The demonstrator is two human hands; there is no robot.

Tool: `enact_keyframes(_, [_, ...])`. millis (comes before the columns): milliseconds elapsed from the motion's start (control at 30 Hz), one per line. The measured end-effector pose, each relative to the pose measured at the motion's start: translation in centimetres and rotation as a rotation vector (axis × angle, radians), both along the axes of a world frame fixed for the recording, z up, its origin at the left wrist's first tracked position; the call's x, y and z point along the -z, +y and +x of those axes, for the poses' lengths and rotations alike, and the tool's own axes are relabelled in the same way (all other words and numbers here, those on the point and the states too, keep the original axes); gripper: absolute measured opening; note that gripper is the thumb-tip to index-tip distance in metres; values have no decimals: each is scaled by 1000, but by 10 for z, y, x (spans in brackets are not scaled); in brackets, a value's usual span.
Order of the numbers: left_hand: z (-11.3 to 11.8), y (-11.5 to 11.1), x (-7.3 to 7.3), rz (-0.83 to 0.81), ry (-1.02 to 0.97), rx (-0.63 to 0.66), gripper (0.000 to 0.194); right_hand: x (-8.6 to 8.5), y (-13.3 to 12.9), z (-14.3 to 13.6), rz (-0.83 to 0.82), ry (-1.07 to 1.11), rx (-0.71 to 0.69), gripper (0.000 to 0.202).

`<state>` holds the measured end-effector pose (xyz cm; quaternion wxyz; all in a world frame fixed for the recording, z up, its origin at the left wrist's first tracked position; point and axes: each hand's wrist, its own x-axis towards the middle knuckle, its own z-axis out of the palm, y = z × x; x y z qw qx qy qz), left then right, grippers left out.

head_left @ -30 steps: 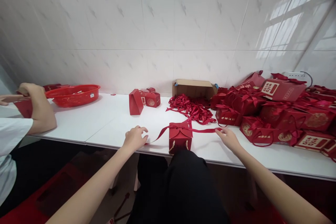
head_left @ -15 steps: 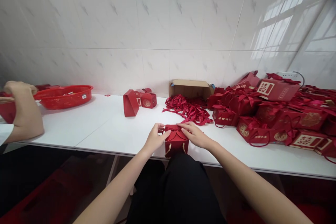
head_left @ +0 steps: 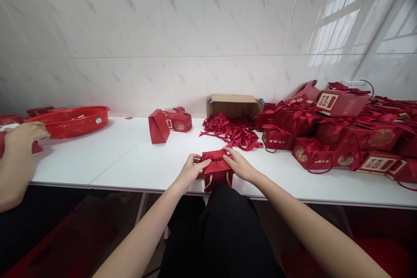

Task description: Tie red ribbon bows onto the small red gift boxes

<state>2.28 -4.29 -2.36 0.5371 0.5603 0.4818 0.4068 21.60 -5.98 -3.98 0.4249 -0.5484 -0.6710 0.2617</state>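
Observation:
A small red box (head_left: 217,173) with gold rope handles and a red ribbon across its top stands at the table's front edge, against my knee. My left hand (head_left: 193,168) is closed on its left side, the thumb on the top near the ribbon. On the right side my right hand (head_left: 239,165) grips the same box, fingers on its top edge. Just behind the box lies a loose heap of red ribbons (head_left: 233,131), spilling from an open cardboard box (head_left: 233,105).
Red boxes (head_left: 332,139) with ribbons are piled on the white table (head_left: 114,160) at the right. A few red cartons (head_left: 159,127) stand left of centre. At the far left are a red basin (head_left: 73,122) and another person's hand (head_left: 24,139).
The view has tilted down slightly. My right fingers have drawn back toward the box's right edge, and its top looks flatter. The other person's arm has moved left and lower.

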Motion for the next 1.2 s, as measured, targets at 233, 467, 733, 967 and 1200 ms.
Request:
enact_keyframes(233, [-8, 2, -9, 4, 50, 148, 39, -9, -2, 6, -129, 76, 54, 44])
enact_keyframes(467, [-9, 1, -21, 10, 71, 232, 41, -28, -6, 11, -138, -12, -71, 47])
enact_keyframes(733, [-2, -4, -22, 23, -68, 264, 39, -34, -12, -1, -32, -143, -4, 43])
enact_keyframes(967, [-1, -2, -14, 76, -52, 179, 37, -28, -9, -1, 49, -169, -15, 43])
enact_keyframes(1200, [-10, -4, -3, 260, 236, -109, 52, -26, -7, 13, 63, -158, 27, 41])
